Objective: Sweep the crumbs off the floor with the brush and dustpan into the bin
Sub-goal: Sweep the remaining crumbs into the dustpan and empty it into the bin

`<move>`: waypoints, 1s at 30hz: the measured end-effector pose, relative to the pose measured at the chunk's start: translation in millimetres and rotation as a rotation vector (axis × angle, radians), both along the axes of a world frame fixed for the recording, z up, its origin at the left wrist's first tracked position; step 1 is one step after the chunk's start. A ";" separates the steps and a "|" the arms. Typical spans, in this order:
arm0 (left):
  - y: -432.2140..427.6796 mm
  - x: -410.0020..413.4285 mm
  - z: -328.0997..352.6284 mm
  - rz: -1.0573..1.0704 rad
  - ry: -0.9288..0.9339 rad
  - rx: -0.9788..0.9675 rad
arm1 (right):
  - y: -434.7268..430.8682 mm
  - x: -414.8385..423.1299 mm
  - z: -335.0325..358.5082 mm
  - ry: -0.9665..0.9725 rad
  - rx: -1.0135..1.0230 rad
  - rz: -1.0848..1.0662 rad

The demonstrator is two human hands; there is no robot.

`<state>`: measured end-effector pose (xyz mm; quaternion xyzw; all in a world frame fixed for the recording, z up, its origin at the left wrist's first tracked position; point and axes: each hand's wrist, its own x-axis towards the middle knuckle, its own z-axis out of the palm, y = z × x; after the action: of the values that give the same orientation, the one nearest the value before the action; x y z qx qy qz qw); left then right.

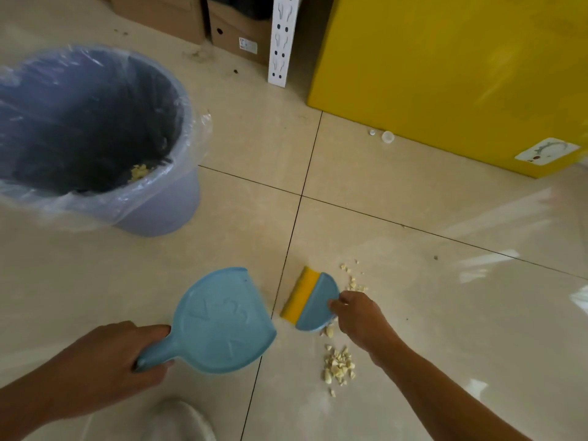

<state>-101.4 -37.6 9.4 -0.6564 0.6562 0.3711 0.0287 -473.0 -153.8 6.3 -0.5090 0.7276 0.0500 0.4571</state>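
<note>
Left hand (105, 361) fingers curled tight round blue dustpan (222, 319) handle, right hand (359, 316) pinching small brush (313, 302), crumbs (339, 366) just beside its fingers, bin (95, 135) well beyond.

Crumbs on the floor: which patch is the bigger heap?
The dense heap nearest the person, short of the brush; the patch past the brush is only a thin scatter.

- Left grip (105, 361) and right grip (356, 316): bare hands.
- Left forearm (28, 405) and right forearm (445, 393): bare to the picture's edge.
- Pale rounded shape (181, 418) low between them, possibly a shoe; too blurred to tell.
</note>
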 end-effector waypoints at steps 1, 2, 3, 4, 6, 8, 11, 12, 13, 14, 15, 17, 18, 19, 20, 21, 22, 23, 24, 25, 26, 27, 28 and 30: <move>1.5 0.0 -5.6 0.016 0.050 -0.004 | 3.2 -9.7 6.9 -0.024 0.027 -0.051; -0.3 -4.0 -4.8 -0.004 0.042 0.024 | 5.1 -18.5 14.5 -0.066 0.052 -0.097; -1.3 -7.9 -3.9 -0.044 0.022 0.028 | 5.0 -25.0 23.3 -0.095 0.058 -0.112; -3.2 -13.1 0.5 -0.082 0.001 0.049 | 1.4 -31.8 31.9 -0.093 0.033 -0.091; -6.5 -21.6 5.6 -0.144 -0.018 0.028 | -17.7 -46.1 46.2 0.012 -0.106 0.015; -8.0 -27.3 7.8 -0.181 -0.059 0.023 | -43.9 -58.8 57.8 0.233 -0.298 0.187; -9.6 -31.7 5.4 -0.172 -0.030 0.034 | -66.3 -67.2 59.1 0.662 -0.497 0.560; -10.2 -32.7 4.5 -0.168 -0.021 0.032 | -68.0 -63.6 57.6 0.745 -0.501 0.636; -9.9 -33.0 2.8 -0.170 -0.022 0.028 | -65.9 -59.4 53.2 0.796 -0.477 0.706; -9.7 -33.9 3.1 -0.177 -0.038 0.029 | -62.1 -54.9 46.1 0.810 -0.471 0.774; -7.6 -34.5 1.3 -0.179 -0.057 0.028 | -55.5 -49.3 38.5 0.828 -0.460 0.855; -4.9 -35.4 -0.8 -0.187 -0.074 0.027 | -37.9 -37.3 25.4 0.852 -0.453 0.982; -4.0 -35.5 -1.5 -0.193 -0.074 0.034 | -25.7 -31.7 20.5 0.852 -0.451 1.010; -2.8 -35.5 -2.4 -0.196 -0.068 0.047 | -13.8 -26.1 18.9 0.842 -0.436 1.017; -1.8 -35.4 -3.2 -0.199 -0.068 0.058 | -1.8 -23.3 16.0 0.801 -0.443 1.033; -0.8 -35.4 -4.3 -0.197 -0.068 0.063 | 11.0 -20.8 15.4 0.766 -0.413 1.054; 0.1 -35.2 -5.2 -0.191 -0.065 0.069 | 24.5 -19.1 15.4 0.738 -0.379 1.091; 1.2 -34.8 -6.5 -0.182 -0.055 0.071 | 36.4 -18.8 17.3 0.720 -0.366 1.104; 2.0 -34.7 -7.2 -0.167 -0.041 0.069 | 47.4 -19.2 19.3 0.697 -0.344 1.084; 3.3 -34.6 -7.9 -0.154 -0.031 0.072 | 57.7 -18.8 23.7 0.640 -0.336 1.041; 4.8 -34.9 -8.3 -0.146 -0.020 0.083 | 65.2 -17.8 29.5 0.582 -0.320 1.019; 6.3 -35.3 -9.0 -0.146 -0.010 0.093 | 70.5 -19.3 34.5 0.555 -0.346 1.000; 7.3 -35.5 -8.9 -0.157 -0.005 0.096 | 72.3 -20.7 40.1 0.554 -0.369 1.009; 7.6 -31.6 -6.3 -0.174 -0.008 0.101 | 62.7 -20.8 53.6 0.584 -0.430 0.997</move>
<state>-133.1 -30.0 3.1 -0.5962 0.6910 0.3971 0.0965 -493.9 -91.0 59.9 -0.8340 0.4911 0.2470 0.0477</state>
